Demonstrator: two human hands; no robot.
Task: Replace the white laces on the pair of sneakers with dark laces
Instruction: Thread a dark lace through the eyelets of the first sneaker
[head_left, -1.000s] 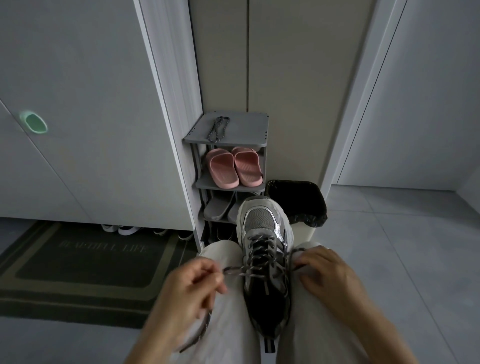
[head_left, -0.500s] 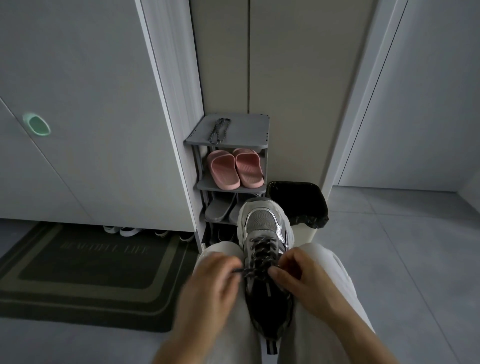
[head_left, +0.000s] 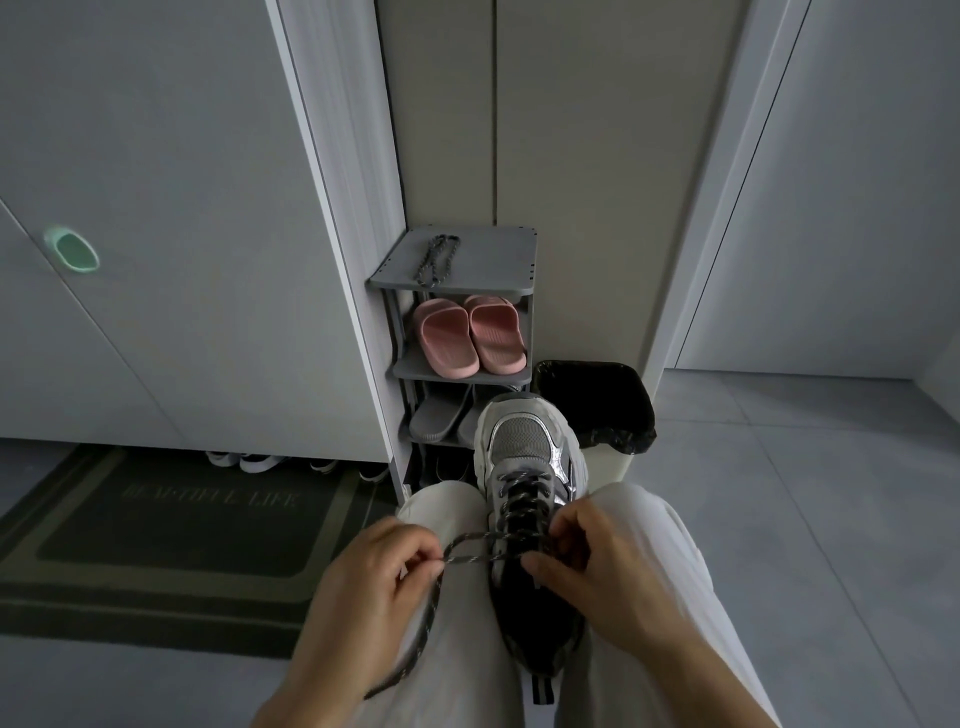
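Holding a dark lace across the sneaker on the lap

A grey and silver sneaker (head_left: 524, 452) lies wedged between the person's pale-trousered thighs (head_left: 462, 649), toe pointing away and heel nearest the camera. A dark lace (head_left: 478, 557) flecked with pale dots is already crossed through its upper eyelets. Just left of the sneaker, the left hand (head_left: 374, 577) pinches that lace between thumb and forefinger, so that two strands run from the pinch back to the eyelets. The loose end trails from this hand down over the thigh to the left of the sneaker's heel. The right hand (head_left: 597, 561) sits against the sneaker's right side, fingers curled and thumb tip pressed on the lace where it meets the tongue; which strand it holds cannot be made out.

Beyond the sneaker's toe stands a grey shoe rack (head_left: 498, 260). A second speckled lace (head_left: 436, 257) lies coiled on its top shelf, pink slippers (head_left: 467, 338) on the shelf below, and grey slippers (head_left: 436, 415) under those. Right of the toe is a bin lined with a black bag (head_left: 597, 400). Well to the sneaker's left a dark doormat (head_left: 182, 530) covers the floor, with several shoes (head_left: 254, 461) tucked under the cabinet beyond it
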